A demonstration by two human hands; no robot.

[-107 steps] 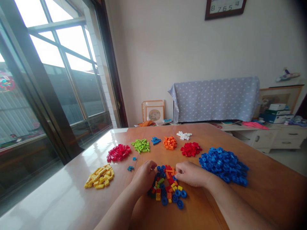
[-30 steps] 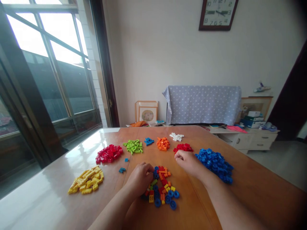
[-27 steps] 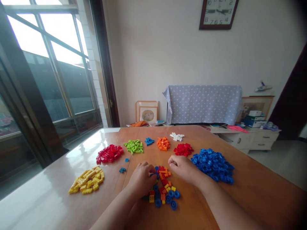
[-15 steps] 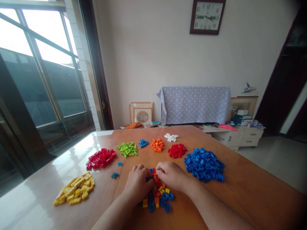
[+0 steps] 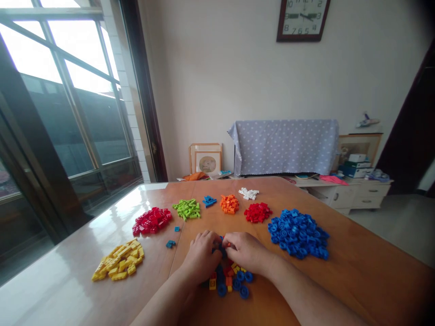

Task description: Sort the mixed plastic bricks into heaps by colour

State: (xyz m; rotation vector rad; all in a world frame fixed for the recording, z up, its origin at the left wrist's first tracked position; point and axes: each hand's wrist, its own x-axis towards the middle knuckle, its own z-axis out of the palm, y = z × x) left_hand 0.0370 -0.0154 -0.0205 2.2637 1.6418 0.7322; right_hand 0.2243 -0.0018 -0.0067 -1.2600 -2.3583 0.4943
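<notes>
A small mixed pile of coloured bricks lies on the wooden table close to me. Both hands rest on its far side with fingertips almost touching. My left hand is curled, fingers pinched on small bricks in the pile. My right hand is also curled with fingertips pinched at the pile's top. What each pinch holds is too small to name. Sorted heaps lie around: yellow, dark red, green, orange, red, white, and round blue pieces.
A few loose blue bricks lie left of the hands, and a small blue heap sits by the green one. A large window is on the left. A cloth-covered object and a low white cabinet stand beyond the table.
My right hand came back from near the red heap to the mixed pile. Both hands have closed in together over the pile's top. The view shifted slightly.
</notes>
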